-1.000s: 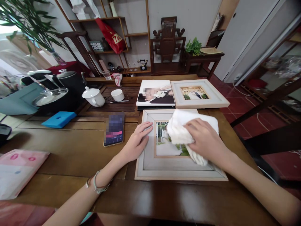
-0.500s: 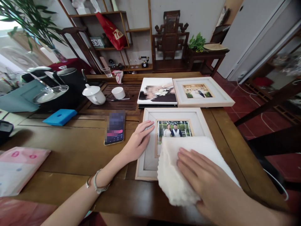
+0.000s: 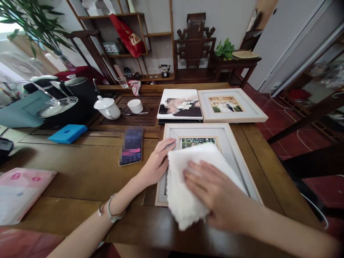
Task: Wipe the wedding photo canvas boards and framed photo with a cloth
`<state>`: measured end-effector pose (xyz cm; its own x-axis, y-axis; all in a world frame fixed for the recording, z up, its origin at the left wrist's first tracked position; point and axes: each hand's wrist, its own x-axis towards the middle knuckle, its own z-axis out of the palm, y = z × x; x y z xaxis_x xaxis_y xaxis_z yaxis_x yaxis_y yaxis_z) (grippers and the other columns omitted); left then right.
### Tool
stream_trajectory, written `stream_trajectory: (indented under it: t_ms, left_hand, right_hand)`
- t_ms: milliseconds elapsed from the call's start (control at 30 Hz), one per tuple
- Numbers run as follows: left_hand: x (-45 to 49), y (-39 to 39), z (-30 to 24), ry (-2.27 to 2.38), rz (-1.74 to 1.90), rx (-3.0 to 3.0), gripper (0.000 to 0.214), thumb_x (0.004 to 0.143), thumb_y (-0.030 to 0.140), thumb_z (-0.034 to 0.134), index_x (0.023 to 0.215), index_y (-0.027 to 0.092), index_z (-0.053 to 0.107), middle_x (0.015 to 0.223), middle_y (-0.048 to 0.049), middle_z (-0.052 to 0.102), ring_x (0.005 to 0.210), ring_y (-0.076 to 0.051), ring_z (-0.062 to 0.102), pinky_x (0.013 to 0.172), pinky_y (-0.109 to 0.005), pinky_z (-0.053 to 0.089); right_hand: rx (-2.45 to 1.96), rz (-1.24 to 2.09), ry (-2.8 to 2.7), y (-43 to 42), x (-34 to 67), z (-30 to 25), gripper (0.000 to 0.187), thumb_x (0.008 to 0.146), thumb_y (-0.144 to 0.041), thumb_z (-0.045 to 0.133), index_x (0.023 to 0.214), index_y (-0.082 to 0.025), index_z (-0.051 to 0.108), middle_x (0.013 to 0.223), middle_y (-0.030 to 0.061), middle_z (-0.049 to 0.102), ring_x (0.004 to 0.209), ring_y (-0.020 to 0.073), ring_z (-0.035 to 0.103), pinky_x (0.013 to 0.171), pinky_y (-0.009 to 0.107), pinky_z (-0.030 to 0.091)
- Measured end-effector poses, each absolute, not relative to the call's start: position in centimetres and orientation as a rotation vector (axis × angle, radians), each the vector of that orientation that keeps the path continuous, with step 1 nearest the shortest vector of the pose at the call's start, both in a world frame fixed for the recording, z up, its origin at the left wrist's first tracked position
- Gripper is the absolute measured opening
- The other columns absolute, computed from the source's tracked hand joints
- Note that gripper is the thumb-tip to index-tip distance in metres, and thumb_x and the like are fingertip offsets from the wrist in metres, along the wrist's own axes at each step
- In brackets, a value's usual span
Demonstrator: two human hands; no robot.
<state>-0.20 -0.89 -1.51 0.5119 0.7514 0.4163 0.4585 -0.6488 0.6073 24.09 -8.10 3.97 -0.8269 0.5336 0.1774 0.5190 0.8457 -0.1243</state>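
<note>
A light wooden picture frame (image 3: 236, 154) lies flat on the table before me, holding a photo (image 3: 200, 141) of two people. Its lower part is covered by a folded white cloth (image 3: 178, 186). My right hand (image 3: 215, 190) presses down on this cloth and grips it, fingers blurred and the thumb mostly hidden. Along the frame's left rim rests my left hand (image 3: 157, 161), its fingers stretched out flat onto the border. A phone (image 3: 131, 145) with a lit screen lies left of that hand.
Behind the frame lie a white photo panel (image 3: 178, 107) and a second framed picture (image 3: 232, 104). Further left are a white lidded cup (image 3: 107, 108), a small white cup (image 3: 135, 106), a blue block (image 3: 67, 134) and a pink-and-white packet (image 3: 25, 193). The table's right edge (image 3: 286, 168) is close.
My right hand has slid the white cloth to the left and slightly up across the frame, covering more of the photo. My left hand stays in place.
</note>
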Motion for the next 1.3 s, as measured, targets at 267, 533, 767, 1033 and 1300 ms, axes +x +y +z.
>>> stream_trajectory:
  t_ms: [267, 533, 767, 1033, 1300]
  left_hand:
    - [-0.1, -0.9, -1.4, 0.972, 0.966, 2.331, 0.046, 0.098, 0.012, 0.039, 0.141, 0.026, 0.051, 0.144, -0.0118, 0.049, 0.139, -0.029, 0.038, 0.115, -0.060, 0.030]
    - [-0.2, -1.0, -1.6, 0.963, 0.970, 2.337, 0.046, 0.099, 0.011, 0.038, 0.141, 0.023, 0.050, 0.145, -0.0128, 0.048, 0.140, -0.028, 0.036, 0.116, -0.059, 0.028]
    - [-0.1, -1.0, -1.9, 0.982, 0.998, 2.320, 0.046, 0.098, 0.011, 0.038, 0.140, 0.024, 0.050, 0.144, -0.0123, 0.049, 0.139, -0.028, 0.037, 0.115, -0.061, 0.030]
    - [-0.2, -1.0, -1.9, 0.952, 1.012, 2.323, 0.043, 0.098, 0.009, 0.038, 0.136, 0.021, 0.053, 0.143, -0.0143, 0.048, 0.139, -0.028, 0.036, 0.115, -0.058, 0.031]
    - [-0.2, -1.0, -2.1, 0.956, 1.021, 2.330, 0.042, 0.098, 0.009, 0.038, 0.136, 0.021, 0.052, 0.143, -0.0143, 0.048, 0.139, -0.028, 0.037, 0.115, -0.058, 0.030]
  right_hand:
    - [-0.829, -0.123, -2.720, -8.5, 24.1, 3.5, 0.042, 0.076, -0.009, 0.050, 0.115, -0.005, 0.067, 0.124, 0.0151, 0.068, 0.122, 0.0333, 0.057, 0.101, 0.048, 0.047]
    - [-1.168, -0.272, -2.617, -4.3, 26.6, 3.8, 0.043, 0.066, -0.008, 0.055, 0.106, -0.006, 0.069, 0.115, 0.0169, 0.071, 0.118, 0.0370, 0.058, 0.098, 0.051, 0.048]
    - [-0.973, -0.166, -2.878, -10.0, 19.9, 5.7, 0.017, 0.066, -0.018, 0.060, 0.080, -0.013, 0.068, 0.085, 0.0153, 0.072, 0.068, 0.0254, 0.061, 0.048, 0.034, 0.048]
    - [-1.076, -0.376, -2.809, -8.9, 19.0, 4.9, 0.019, 0.064, -0.004, 0.058, 0.078, -0.014, 0.066, 0.074, 0.0087, 0.067, 0.066, 0.0226, 0.060, 0.049, 0.032, 0.044]
    - [-1.332, -0.357, -2.727, -7.0, 21.0, 4.8, 0.021, 0.063, -0.009, 0.058, 0.082, -0.013, 0.067, 0.080, 0.0122, 0.069, 0.074, 0.0259, 0.062, 0.052, 0.033, 0.045]
